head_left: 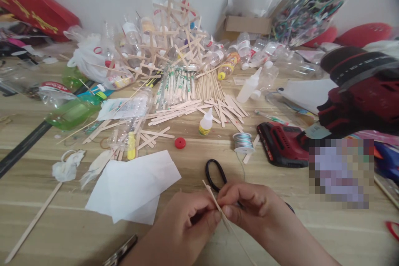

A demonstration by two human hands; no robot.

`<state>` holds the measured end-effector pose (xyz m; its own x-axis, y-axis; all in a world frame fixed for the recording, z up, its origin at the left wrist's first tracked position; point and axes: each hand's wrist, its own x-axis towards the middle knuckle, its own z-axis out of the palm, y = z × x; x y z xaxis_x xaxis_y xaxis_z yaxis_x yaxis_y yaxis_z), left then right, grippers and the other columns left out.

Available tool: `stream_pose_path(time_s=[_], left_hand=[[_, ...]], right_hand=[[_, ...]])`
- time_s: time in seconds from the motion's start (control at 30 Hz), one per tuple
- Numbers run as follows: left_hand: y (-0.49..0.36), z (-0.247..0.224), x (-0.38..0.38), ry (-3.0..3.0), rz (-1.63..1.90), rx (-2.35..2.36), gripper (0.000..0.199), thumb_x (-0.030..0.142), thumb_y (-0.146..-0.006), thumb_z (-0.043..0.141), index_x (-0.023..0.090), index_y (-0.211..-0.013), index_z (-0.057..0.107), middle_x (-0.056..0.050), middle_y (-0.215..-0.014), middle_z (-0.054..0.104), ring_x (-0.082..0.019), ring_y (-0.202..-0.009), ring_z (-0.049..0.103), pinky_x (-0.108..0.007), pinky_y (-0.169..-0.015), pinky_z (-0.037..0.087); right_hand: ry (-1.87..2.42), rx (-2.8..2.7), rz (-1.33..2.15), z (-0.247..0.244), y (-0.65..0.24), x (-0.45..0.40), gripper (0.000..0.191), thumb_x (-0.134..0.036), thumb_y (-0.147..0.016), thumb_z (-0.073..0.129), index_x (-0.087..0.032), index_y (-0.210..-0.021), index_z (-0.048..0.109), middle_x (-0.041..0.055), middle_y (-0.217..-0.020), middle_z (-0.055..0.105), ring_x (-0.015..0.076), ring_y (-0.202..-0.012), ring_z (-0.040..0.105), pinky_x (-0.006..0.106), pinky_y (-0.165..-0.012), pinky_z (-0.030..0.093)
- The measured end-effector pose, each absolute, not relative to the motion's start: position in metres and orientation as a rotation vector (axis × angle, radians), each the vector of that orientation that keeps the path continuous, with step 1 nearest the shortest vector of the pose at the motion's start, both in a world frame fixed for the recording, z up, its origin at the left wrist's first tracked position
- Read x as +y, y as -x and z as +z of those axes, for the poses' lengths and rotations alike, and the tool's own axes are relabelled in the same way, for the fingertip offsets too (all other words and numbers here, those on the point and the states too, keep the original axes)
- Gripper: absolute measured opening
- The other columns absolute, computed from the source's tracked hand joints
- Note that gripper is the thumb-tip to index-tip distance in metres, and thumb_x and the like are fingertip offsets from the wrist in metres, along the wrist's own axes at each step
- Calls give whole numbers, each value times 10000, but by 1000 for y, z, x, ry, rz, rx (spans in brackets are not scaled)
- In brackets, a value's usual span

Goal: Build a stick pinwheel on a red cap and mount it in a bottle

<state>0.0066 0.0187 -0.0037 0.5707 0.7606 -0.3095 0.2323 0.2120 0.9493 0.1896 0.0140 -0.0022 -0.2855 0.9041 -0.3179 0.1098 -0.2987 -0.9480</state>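
Observation:
Between my two hands is a thin wooden stick (210,192), tilted, its upper end free above the fingertips. My left hand (195,220) pinches it from the left with thumb and fingers. From the other side my right hand (255,205) presses its thumb and index finger against the same stick. A pale thin strand (241,245) trails from below the fingers to the bottom edge; I cannot tell whether it is string or wood. Just behind my right hand lie black-handled scissors (215,174), partly covered by it. A spool of thread (243,143) stands beyond.
White paper sheets (137,187) lie left of my hands. A red cordless drill (289,141) rests at the right. Ahead are a small glue bottle (205,124), a red cap (180,143), craft sticks (177,112) and plastic bottles (245,48). A dark metal tool (121,251) lies by my left forearm.

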Motion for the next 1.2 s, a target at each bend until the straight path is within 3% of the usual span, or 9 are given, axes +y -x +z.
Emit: stream_pose_path(time_s=[0.23,0.67,0.93,1.2], left_hand=[[-7,-4,19,-1348,432,928,261,341,-905,539,175,-706,507,63,-598,348,-97,-578,317,-234,-506,212],[-7,-8,15,-1233,429,932,306,451,-904,517,169,-788,543,71,-544,434,-78,-490,362,-210,-461,242],[-8,-12,14,-1181,426,917,296,442,-904,514,164,-808,544,78,-536,424,-76,-479,372,-201,-445,255],[-10,-10,15,-1180,423,935,262,397,-903,521,162,-790,548,78,-535,421,-78,-488,373,-203,-457,254]], right_hand=[[1387,-1471,1579,2,-191,16,205,-356,-787,655,-197,-660,631,40,-714,677,172,-680,601,279,-632,454],[1494,-1389,1679,3,-189,16,334,-488,-781,612,-189,-636,574,3,-632,546,151,-615,492,273,-577,379],[1616,-1745,1283,3,-185,6,277,-403,-894,511,-214,-700,566,-5,-651,567,155,-630,519,245,-547,379],[1541,-1888,1106,-3,-183,0,265,-321,-974,406,-224,-747,501,-7,-675,549,141,-584,490,253,-564,392]])
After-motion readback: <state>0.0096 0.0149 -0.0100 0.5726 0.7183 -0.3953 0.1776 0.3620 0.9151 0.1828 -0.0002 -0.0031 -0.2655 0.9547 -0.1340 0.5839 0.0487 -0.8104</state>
